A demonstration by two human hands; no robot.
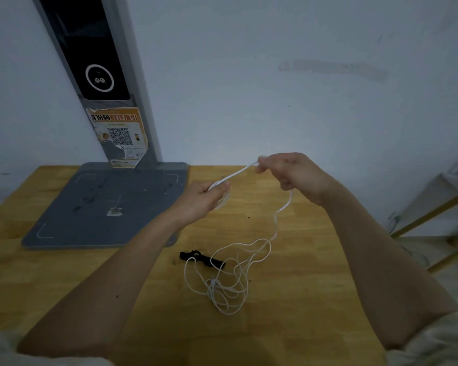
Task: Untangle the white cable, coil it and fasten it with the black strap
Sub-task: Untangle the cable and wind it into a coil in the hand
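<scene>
Two grips, my left hand point(204, 196) and right hand point(288, 170), pinch the thin white cable point(233, 281); pulling harder could tighten its tangle over the black fabric strap point(212, 261).

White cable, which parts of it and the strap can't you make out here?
Head view only:
- White cable end: hidden inside the right hand.
- Coil turns: covered by the left hand fingers.
- Tangle crossings: too thin and blurred to trace.
- Black strap: fastener too small, cable loops cross it.
</scene>
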